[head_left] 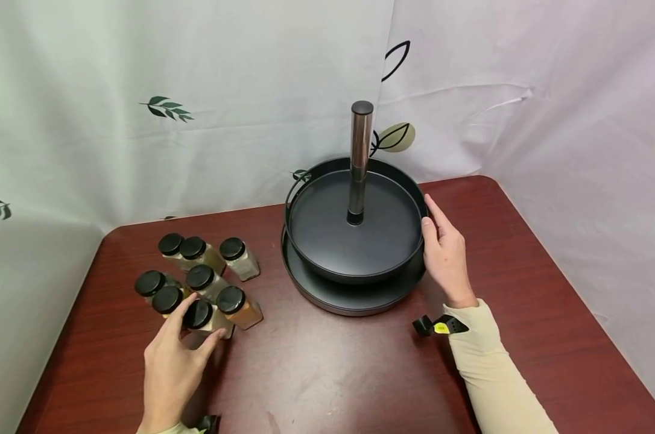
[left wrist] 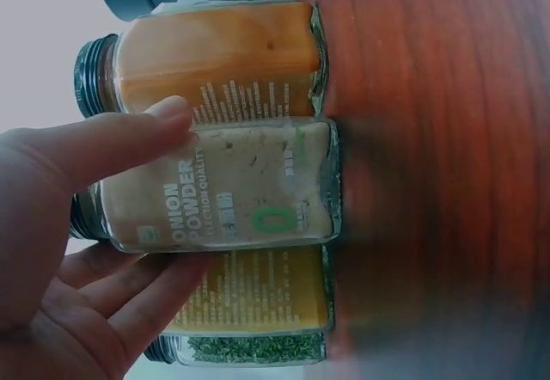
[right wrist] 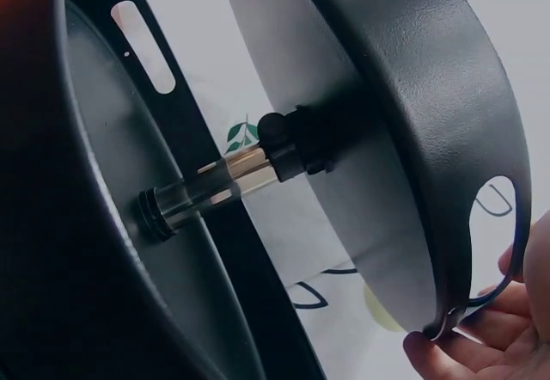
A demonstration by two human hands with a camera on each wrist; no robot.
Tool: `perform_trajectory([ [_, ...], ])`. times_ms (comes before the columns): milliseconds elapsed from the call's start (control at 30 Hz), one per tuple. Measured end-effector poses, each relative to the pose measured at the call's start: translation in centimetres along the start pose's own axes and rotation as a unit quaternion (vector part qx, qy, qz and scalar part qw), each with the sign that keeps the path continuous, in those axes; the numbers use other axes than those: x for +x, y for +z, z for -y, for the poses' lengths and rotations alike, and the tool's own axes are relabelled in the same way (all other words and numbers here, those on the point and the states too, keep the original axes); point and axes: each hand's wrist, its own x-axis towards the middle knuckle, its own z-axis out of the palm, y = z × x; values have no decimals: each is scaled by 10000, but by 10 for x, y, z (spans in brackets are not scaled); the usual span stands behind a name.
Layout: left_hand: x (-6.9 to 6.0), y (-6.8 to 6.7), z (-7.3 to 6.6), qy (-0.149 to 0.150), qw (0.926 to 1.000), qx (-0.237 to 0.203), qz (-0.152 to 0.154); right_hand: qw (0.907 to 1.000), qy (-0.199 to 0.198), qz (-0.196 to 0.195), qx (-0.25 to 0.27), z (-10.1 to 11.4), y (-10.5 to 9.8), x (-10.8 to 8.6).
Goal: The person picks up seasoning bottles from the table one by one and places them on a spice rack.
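On the left of the head view, my left hand (head_left: pixel 171 361) holds a square glass spice jar (head_left: pixel 210 322) with a black lid, thumb on one side and fingers on the other. In the left wrist view the jar (left wrist: pixel 232 186) reads "onion powder"; it stands upright among other jars. My right hand (head_left: pixel 448 259) is at the right side of a black two-tier round rack (head_left: pixel 327 241). In the right wrist view, its fingers (right wrist: pixel 434 358) grip the upper tier's rim (right wrist: pixel 451 268) beside the handle cutout.
An orange spice jar (head_left: pixel 246 310) stands right beside the held one, with several more black-lidded jars (head_left: pixel 205 280) behind and left. A metal post (head_left: pixel 360 163) rises from the upper tier. The patterned cloth (head_left: pixel 240 150) hangs behind the brown table (head_left: pixel 316 374).
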Motion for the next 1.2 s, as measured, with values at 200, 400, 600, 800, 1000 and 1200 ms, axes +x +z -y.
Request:
perform_trajectory([
  [200, 0, -4, 0, -213, 9998, -53, 40, 10000, -27, -14, -20, 1, 0, 0],
  [400, 1, -7, -1, -281, 9996, -18, -9, 10000, -38, -42, -20, 1, 1, 0],
  [600, 5, -15, -6, -359, 9993, -56, -49, 10000, -52, -64, -40, 0, 0, -1],
  [800, 10, -23, -12, -367, 9992, -67, -173, 9999, -63, -97, -73, 0, 1, 0],
  [1000, 15, -31, -13, -154, 9987, -135, -464, 9999, -88, -93, -112, -1, 1, 1],
  [1200, 22, -37, -17, 194, 9961, -403, -761, 9998, -98, -92, -118, -1, 1, 1],
])
